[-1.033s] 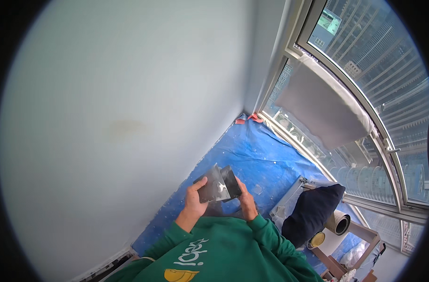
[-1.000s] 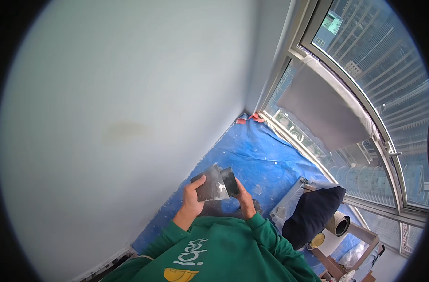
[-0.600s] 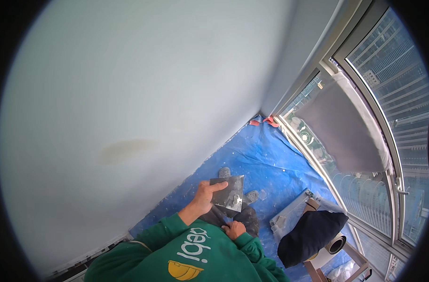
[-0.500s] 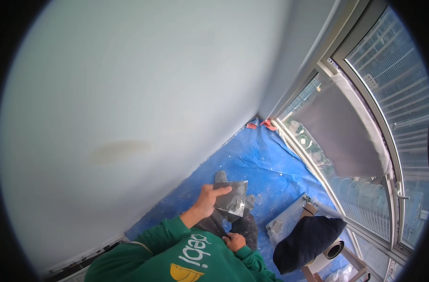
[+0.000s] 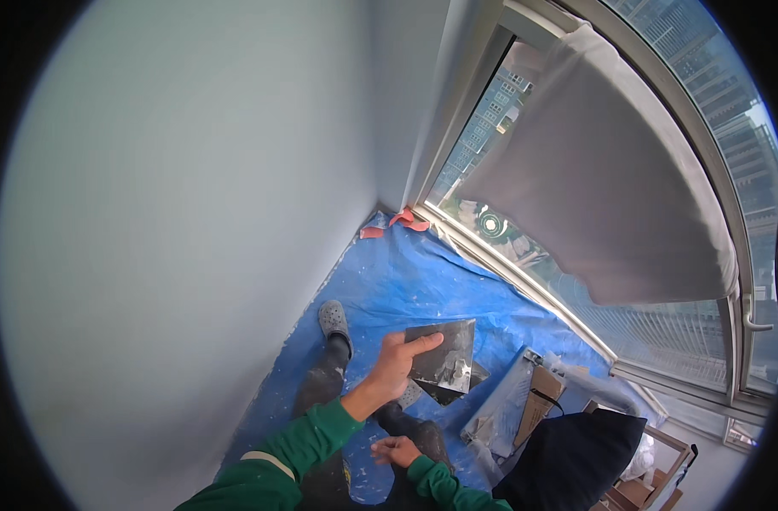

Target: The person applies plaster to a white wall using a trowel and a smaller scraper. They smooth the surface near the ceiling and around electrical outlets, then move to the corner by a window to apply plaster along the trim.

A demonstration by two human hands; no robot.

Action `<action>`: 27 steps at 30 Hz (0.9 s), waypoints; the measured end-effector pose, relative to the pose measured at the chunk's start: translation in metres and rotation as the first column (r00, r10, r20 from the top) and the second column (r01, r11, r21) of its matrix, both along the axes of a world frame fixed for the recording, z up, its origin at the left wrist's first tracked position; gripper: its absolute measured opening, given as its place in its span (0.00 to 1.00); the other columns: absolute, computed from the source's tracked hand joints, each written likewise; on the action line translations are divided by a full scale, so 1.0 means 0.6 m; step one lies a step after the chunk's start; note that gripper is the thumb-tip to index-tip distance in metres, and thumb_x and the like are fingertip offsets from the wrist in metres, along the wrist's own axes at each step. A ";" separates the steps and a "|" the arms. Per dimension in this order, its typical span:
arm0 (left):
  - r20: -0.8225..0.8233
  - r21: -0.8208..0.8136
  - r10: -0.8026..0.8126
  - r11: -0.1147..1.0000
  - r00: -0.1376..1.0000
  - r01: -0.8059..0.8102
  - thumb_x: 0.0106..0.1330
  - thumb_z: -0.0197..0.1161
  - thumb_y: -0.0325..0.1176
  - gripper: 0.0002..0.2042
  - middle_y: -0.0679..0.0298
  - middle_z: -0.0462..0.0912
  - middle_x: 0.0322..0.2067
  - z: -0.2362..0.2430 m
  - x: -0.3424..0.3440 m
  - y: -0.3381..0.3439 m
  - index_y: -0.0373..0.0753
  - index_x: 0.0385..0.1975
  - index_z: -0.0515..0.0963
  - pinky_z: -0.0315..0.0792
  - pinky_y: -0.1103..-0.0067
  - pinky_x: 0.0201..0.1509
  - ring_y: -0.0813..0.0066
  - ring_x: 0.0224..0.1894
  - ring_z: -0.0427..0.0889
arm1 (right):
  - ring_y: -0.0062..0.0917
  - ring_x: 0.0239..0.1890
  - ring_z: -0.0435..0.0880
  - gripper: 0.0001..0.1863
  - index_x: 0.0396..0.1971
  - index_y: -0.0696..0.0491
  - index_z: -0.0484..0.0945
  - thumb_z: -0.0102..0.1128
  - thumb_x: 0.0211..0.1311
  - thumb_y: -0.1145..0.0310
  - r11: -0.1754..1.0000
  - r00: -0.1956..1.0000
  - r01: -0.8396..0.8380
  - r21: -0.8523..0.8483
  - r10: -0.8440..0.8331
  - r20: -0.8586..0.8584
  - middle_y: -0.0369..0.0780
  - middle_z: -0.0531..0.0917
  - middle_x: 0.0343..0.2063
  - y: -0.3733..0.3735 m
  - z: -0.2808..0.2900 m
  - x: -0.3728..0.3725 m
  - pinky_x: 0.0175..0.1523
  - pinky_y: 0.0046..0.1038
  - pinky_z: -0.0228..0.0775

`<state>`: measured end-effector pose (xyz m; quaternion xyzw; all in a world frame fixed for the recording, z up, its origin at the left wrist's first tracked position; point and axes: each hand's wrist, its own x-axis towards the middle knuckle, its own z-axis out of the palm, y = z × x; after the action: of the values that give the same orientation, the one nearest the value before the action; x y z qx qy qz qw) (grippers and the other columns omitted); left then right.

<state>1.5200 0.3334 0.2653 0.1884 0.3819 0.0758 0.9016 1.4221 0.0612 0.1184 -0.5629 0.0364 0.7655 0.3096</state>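
The left hand (image 5: 397,368) grips a flat, dark grey metal plastering plate (image 5: 444,359) smeared with pale filler, thumb on top and fingers curled under its near edge, holding it roughly level above the blue plastic floor sheet (image 5: 406,281). A second dark blade (image 5: 459,390) juts out just beneath the plate; how it is held cannot be told. The right hand (image 5: 397,450) hangs lower, close to the body, fingers loosely curled with nothing visibly in it. Below the plate stand the person's grey perforated clogs (image 5: 333,318) on the paint-spattered sheet. To the right, a flat package wrapped in clear plastic (image 5: 498,413) lies beside a brown cardboard box (image 5: 538,400); its contents cannot be seen. Red tape scraps (image 5: 397,223) lie in the corner by the window frame (image 5: 525,289).
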 end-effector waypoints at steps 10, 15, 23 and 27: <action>-0.159 0.231 -0.133 0.958 0.978 0.168 0.60 0.65 0.29 0.10 0.65 0.83 0.33 -0.277 0.013 0.077 0.31 0.37 0.81 0.72 0.83 0.39 0.81 0.33 0.80 | 0.41 0.47 0.79 0.17 0.40 0.54 0.81 0.63 0.56 0.58 0.981 0.627 -0.192 0.006 0.118 0.770 0.49 0.82 0.42 0.369 -0.430 0.323 0.53 0.38 0.69; -0.082 0.414 -0.198 0.885 0.977 0.214 0.61 0.66 0.31 0.10 0.68 0.80 0.26 -0.307 -0.001 0.124 0.30 0.36 0.80 0.67 0.86 0.32 0.85 0.28 0.75 | 0.45 0.51 0.77 0.23 0.49 0.52 0.76 0.63 0.54 0.59 0.877 0.250 -0.479 0.035 0.098 0.963 0.48 0.77 0.49 0.531 -0.605 0.425 0.55 0.41 0.69; -0.197 0.588 -0.369 0.697 0.908 0.411 0.60 0.65 0.25 0.05 0.59 0.82 0.33 -0.295 -0.059 0.184 0.29 0.32 0.82 0.69 0.83 0.37 0.79 0.33 0.77 | 0.49 0.47 0.79 0.36 0.64 0.48 0.58 0.60 0.53 0.67 0.789 -0.064 -0.608 -0.092 0.067 0.996 0.51 0.61 0.63 0.775 -0.672 0.452 0.47 0.42 0.75; -0.204 0.550 -0.307 0.750 0.930 0.368 0.57 0.66 0.21 0.04 0.56 0.82 0.35 -0.289 -0.078 0.181 0.29 0.31 0.83 0.70 0.82 0.36 0.77 0.33 0.78 | 0.45 0.39 0.83 0.29 0.61 0.50 0.63 0.56 0.56 0.65 0.774 -0.151 -0.598 -0.207 0.145 0.978 0.52 0.69 0.58 0.776 -0.760 0.466 0.40 0.42 0.76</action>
<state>1.4734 0.4422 0.0917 0.5229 0.3451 0.0146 0.7793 1.7018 0.5267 -0.3374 -0.8511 -0.4830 0.1867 0.0865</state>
